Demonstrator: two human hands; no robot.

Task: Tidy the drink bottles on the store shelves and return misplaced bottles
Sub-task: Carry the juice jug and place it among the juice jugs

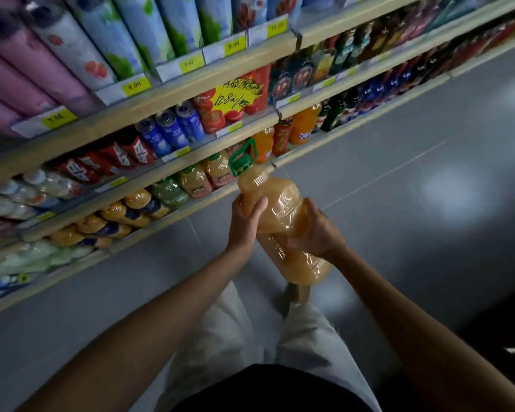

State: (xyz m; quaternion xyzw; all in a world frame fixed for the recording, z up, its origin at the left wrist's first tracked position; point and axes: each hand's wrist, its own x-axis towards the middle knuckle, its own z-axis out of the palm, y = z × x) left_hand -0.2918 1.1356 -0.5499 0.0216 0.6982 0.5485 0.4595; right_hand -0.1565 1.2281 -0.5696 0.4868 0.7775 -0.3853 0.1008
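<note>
Both hands hold one big bottle (pixel 280 200) of cloudy orange juice over the grey floor (pixel 428 188), near the middle of the view and just in front of the shelves (pixel 173 84). The bottle is tilted: its green cap (pixel 242 162) (with a loop handle) points to 11 o'clock at the lowest shelf edge, and its base points to 5 o'clock, above the person's pale shorts (pixel 235 337). Whether the cap touches the shelf cannot be told. The left hand (pixel 244 226) wraps the bottle's 9 o'clock side, thumb laid across the upper body. The right hand (pixel 315 231) grips the waist from 3 o'clock, fingers curled under it. The shelves run from 8 o'clock up to 1 o'clock across the upper half of the view. Tall pink and blue packs (pixel 42 63) fill the top row at 10 o'clock, above yellow price tags (pixel 134 86). Blue cans (pixel 170 132) lie at 11 o'clock of the cap, a yellow handwritten sign (pixel 238 92) at 12 o'clock, and orange drinks (pixel 305 123) at 1 o'clock. Small juice bottles (pixel 194 181) line the lowest row, just beside the cap at 9 o'clock.
</note>
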